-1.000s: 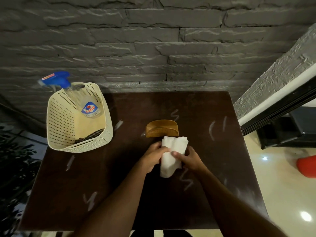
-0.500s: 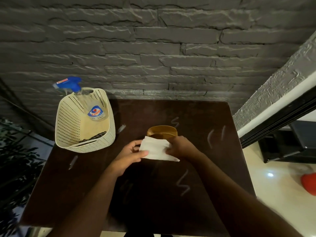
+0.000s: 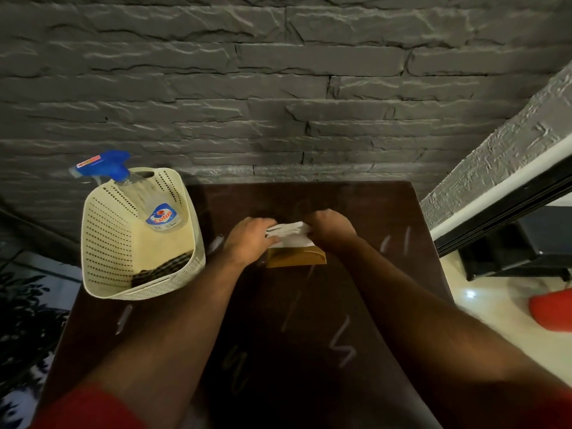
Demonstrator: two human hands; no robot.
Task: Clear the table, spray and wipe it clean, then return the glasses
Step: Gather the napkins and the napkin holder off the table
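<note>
A stack of white napkins (image 3: 291, 235) stands in the top of a tan wooden holder (image 3: 295, 258) in the middle of the dark table (image 3: 309, 351). My left hand (image 3: 252, 235) grips the napkins' left end and my right hand (image 3: 329, 229) grips their right end, both above the holder. A spray bottle (image 3: 145, 199) with a blue trigger head leans in a cream perforated basket (image 3: 102, 243) at the table's left edge. A dark checked cloth (image 3: 161, 269) lies in the basket's near end. No glasses are in view.
Pale chalk-like marks (image 3: 342, 345) streak the tabletop. A grey stone wall (image 3: 278, 103) rises directly behind the table. Right of the table are a glossy floor, dark furniture (image 3: 510, 246) and a red object (image 3: 552, 309). Dark foliage (image 3: 21, 320) shows lower left.
Both hands carried the napkins from the near side of the holder up and over it, and the napkins now sit in its top. The camera moved closer.
</note>
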